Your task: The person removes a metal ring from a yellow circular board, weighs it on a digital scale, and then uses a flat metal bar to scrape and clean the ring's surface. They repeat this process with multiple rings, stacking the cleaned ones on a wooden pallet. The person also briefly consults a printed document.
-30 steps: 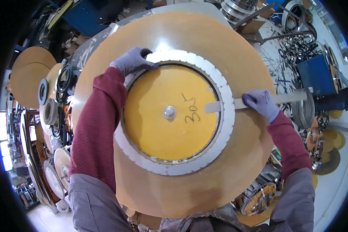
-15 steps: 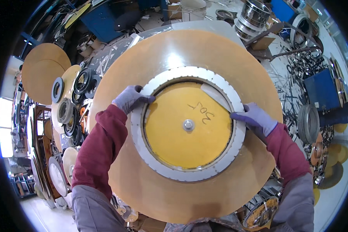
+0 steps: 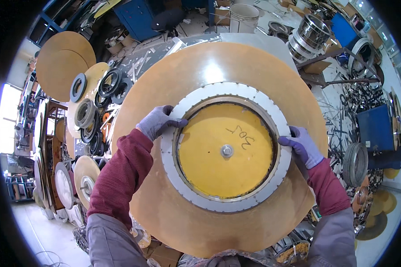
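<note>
A flat light-grey ring [image 3: 187,191] with small marks along its edges surrounds a yellow round disc [image 3: 218,173] with handwriting on it. A bolt with a washer [image 3: 227,151] sits at the disc's middle. Below them spreads a large tan round board [image 3: 294,98]. My gloved left hand [image 3: 159,123] grips the ring's upper left, thumb over its inner edge and fingers at the outer edge, partly hidden. My gloved right hand [image 3: 302,146] holds the ring's right side likewise, thumb on top. A tan metallic inner band [image 3: 247,101] shows between ring and disc.
Black and grey rings [image 3: 110,82] lie on the left beside tan discs [image 3: 64,62]. A white bucket [image 3: 244,18] stands at the back. Shiny metal rings [image 3: 314,33] are stacked at the back right, near an angled metal frame [image 3: 329,82]. Metal scraps [image 3: 356,98] litter the right side.
A pale strip inside the ring at the upper right no longer shows, and more of the inner band is visible. Both hands keep their hold on the ring. The whole view has shifted slightly.
</note>
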`<control>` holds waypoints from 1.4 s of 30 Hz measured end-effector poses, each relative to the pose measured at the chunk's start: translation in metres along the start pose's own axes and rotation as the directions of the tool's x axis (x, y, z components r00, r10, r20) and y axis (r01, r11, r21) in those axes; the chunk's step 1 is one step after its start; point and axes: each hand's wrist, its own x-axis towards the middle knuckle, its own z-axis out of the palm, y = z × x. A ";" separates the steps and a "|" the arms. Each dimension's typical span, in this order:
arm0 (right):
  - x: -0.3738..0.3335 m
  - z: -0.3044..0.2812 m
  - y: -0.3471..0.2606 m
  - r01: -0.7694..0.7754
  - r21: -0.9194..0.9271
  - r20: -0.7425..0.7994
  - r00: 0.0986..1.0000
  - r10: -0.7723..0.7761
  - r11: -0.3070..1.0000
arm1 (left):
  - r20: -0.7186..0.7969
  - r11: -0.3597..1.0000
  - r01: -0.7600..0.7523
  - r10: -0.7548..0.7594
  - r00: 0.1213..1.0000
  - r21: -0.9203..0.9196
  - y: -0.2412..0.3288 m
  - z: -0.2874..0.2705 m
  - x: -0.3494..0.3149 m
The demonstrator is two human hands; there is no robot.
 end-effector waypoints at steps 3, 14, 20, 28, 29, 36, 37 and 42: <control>-0.016 0.000 -0.017 0.206 -0.206 -0.007 0.977 -0.212 0.957 | -0.038 0.995 -0.104 0.103 0.994 -0.011 0.011 -0.002 -0.024; -0.193 0.066 -0.076 0.502 -0.707 0.176 0.807 -0.564 0.498 | -0.388 0.911 -0.402 0.403 0.829 0.088 -0.002 -0.016 -0.230; -0.302 0.144 -0.042 0.792 -0.570 0.605 0.584 -0.541 0.218 | -0.518 0.791 -0.612 0.521 0.678 -0.006 -0.098 0.005 -0.332; -0.381 0.249 0.059 0.842 -0.479 0.871 0.422 -0.250 -0.247 | -0.198 0.023 -0.197 -0.131 0.971 -0.980 -0.200 0.057 -0.446; -0.384 0.253 0.070 0.846 -0.469 0.878 0.416 -0.236 -0.254 | -0.169 -0.062 -0.179 -0.134 0.976 -0.982 -0.210 0.061 -0.453; -0.386 0.254 0.117 0.772 -0.626 0.779 0.625 -0.051 -0.109 | -0.135 0.141 -0.126 -0.057 0.989 -0.982 -0.291 0.082 -0.469; -0.386 0.243 0.118 0.709 -0.696 0.691 0.704 -0.161 0.113 | -0.183 0.214 -0.153 -0.125 0.975 -0.965 -0.303 0.086 -0.476; -0.332 0.134 0.129 0.070 -0.800 -0.117 0.956 -0.268 0.597 | -0.259 0.235 -0.195 -0.281 0.924 -0.952 -0.347 0.102 -0.498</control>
